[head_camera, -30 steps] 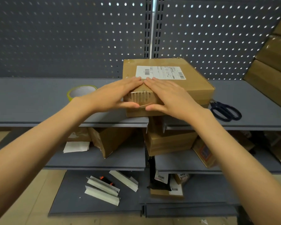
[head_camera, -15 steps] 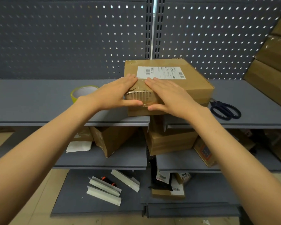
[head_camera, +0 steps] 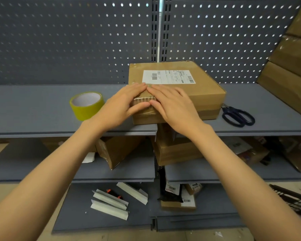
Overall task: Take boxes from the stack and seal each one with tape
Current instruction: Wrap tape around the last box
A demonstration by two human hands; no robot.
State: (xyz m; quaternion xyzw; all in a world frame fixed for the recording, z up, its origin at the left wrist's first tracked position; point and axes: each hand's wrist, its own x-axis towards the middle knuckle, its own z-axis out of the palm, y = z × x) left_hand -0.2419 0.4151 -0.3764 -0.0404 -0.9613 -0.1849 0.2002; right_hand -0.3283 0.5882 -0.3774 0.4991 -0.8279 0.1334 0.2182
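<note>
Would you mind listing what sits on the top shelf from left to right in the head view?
Roll of tape → left hand → right hand, both pressing flat on the near left corner of the cardboard box → scissors → stacked boxes leaning at the far right.

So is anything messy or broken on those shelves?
Yes. On the shelf below, a brown box is tipped over on one corner instead of sitting flat. The box being pressed by both hands has a scuffed near corner under tape. White folded card pieces lie scattered on the bottom shelf.
</note>
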